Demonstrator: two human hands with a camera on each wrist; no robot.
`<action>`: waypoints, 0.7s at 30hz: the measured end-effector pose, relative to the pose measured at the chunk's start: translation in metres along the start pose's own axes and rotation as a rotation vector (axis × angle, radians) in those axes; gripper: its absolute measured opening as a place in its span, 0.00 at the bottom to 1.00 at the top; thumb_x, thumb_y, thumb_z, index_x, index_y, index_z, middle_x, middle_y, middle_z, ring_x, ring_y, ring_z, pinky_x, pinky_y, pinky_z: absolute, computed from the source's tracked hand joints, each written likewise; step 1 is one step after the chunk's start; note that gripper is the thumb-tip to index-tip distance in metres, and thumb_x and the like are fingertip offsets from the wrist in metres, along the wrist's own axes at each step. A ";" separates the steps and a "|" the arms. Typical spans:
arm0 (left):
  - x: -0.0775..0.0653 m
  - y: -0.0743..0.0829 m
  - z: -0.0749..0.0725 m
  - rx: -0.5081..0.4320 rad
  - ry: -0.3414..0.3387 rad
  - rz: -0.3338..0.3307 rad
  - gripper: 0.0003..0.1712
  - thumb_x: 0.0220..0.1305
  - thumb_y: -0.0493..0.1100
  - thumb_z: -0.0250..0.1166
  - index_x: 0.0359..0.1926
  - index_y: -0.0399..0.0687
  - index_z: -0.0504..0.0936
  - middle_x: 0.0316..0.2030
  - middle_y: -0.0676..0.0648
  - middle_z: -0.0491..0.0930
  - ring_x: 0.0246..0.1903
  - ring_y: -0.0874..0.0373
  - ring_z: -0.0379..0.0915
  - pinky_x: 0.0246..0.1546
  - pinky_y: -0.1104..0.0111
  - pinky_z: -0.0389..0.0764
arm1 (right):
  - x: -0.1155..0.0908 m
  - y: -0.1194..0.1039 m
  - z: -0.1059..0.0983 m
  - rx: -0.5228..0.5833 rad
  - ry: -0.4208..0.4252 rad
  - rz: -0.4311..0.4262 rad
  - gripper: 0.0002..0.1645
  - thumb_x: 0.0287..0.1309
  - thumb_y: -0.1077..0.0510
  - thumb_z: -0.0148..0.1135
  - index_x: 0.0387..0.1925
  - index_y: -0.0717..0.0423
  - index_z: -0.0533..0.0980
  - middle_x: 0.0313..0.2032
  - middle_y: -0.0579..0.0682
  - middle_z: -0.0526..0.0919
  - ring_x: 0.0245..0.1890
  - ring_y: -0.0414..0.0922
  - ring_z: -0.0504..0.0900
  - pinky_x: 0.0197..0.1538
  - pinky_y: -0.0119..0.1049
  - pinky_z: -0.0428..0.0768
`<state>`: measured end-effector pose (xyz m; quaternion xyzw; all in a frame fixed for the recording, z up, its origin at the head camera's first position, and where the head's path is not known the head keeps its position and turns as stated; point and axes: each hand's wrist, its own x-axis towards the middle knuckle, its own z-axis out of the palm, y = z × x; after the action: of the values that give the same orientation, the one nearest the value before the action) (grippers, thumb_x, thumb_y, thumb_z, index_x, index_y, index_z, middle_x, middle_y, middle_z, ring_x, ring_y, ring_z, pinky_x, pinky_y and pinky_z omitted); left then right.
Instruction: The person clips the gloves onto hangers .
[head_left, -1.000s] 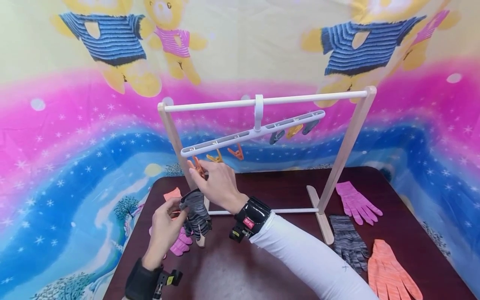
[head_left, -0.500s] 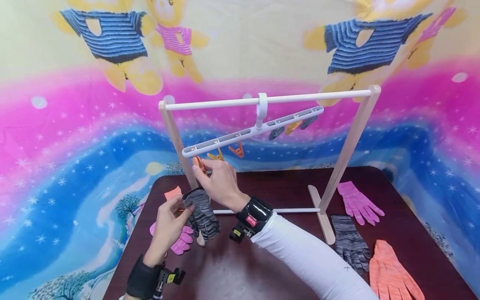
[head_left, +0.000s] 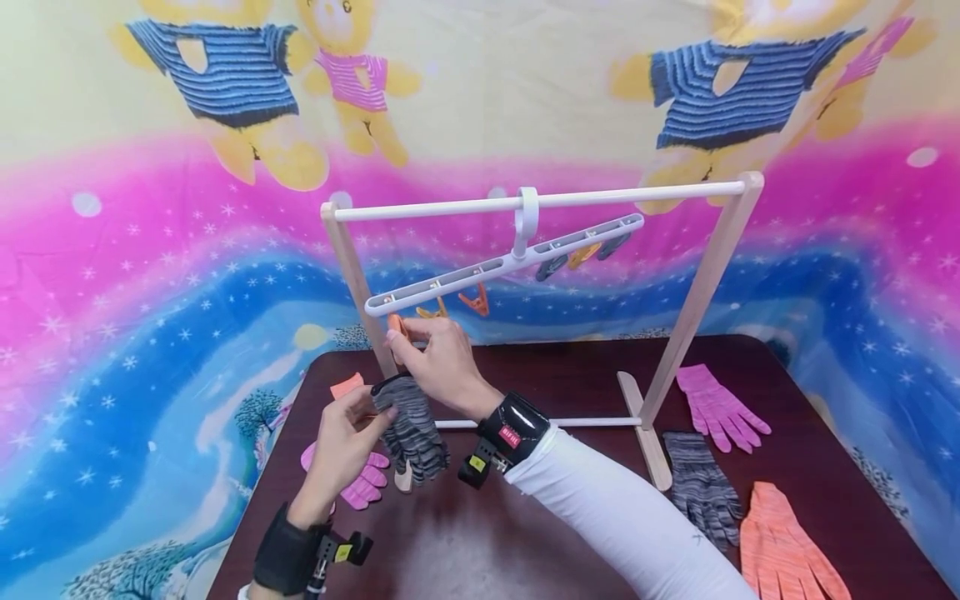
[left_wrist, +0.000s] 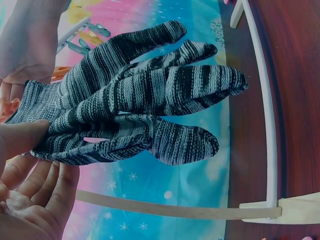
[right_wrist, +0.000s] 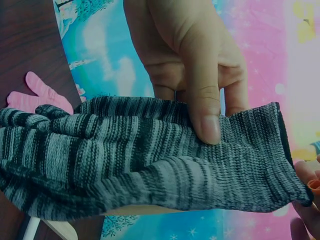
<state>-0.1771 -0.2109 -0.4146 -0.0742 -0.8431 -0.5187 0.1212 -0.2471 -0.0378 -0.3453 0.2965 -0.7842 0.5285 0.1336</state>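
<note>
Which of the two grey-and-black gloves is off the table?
The glove pinched near its cuff by the left hand; the other grey-and-black glove lies on the table, right of the rack.

We see a dark red-brown table (head_left: 525, 517) filling the lower middle of the frame, its 2 far corners rounded and a pale sheen near the bottom centre. On it stands a wooden rack (head_left: 695, 304) on 2 feet, the right foot (head_left: 652, 457) right of centre, the left foot (head_left: 403, 479) partly hidden. At the lower right we count 3 gloves: a pink glove (head_left: 720, 408), a grey-black glove (head_left: 701, 487) below it, and an orange glove (head_left: 787, 546) cut by the bottom edge. Left of centre, we find another pink glove (head_left: 365, 483) and an orange piece of fabric (head_left: 347, 386), both partly covered.
</note>
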 end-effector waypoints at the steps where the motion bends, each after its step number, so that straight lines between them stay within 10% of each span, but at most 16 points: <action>1: 0.000 0.000 0.000 -0.008 -0.005 0.010 0.16 0.66 0.36 0.67 0.54 0.40 0.82 0.44 0.39 0.88 0.37 0.68 0.81 0.43 0.78 0.82 | 0.000 0.000 0.000 0.013 -0.004 0.006 0.15 0.70 0.53 0.58 0.34 0.57 0.85 0.28 0.48 0.88 0.22 0.40 0.79 0.21 0.25 0.59; 11: 0.006 0.007 0.000 -0.011 -0.041 0.043 0.13 0.67 0.37 0.67 0.51 0.40 0.82 0.39 0.40 0.87 0.36 0.66 0.81 0.42 0.77 0.82 | -0.001 -0.002 -0.002 0.067 -0.037 0.016 0.16 0.70 0.54 0.56 0.28 0.54 0.82 0.38 0.49 0.90 0.16 0.34 0.67 0.21 0.27 0.56; 21: 0.009 0.012 -0.003 -0.026 -0.049 0.068 0.15 0.67 0.36 0.66 0.54 0.40 0.81 0.44 0.39 0.88 0.41 0.71 0.83 0.46 0.78 0.81 | -0.004 0.000 -0.003 0.057 -0.047 0.033 0.15 0.70 0.54 0.56 0.43 0.57 0.86 0.37 0.49 0.91 0.18 0.35 0.67 0.21 0.27 0.58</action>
<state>-0.1818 -0.2076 -0.4005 -0.1170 -0.8360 -0.5232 0.1170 -0.2441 -0.0339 -0.3460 0.2998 -0.7764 0.5457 0.0979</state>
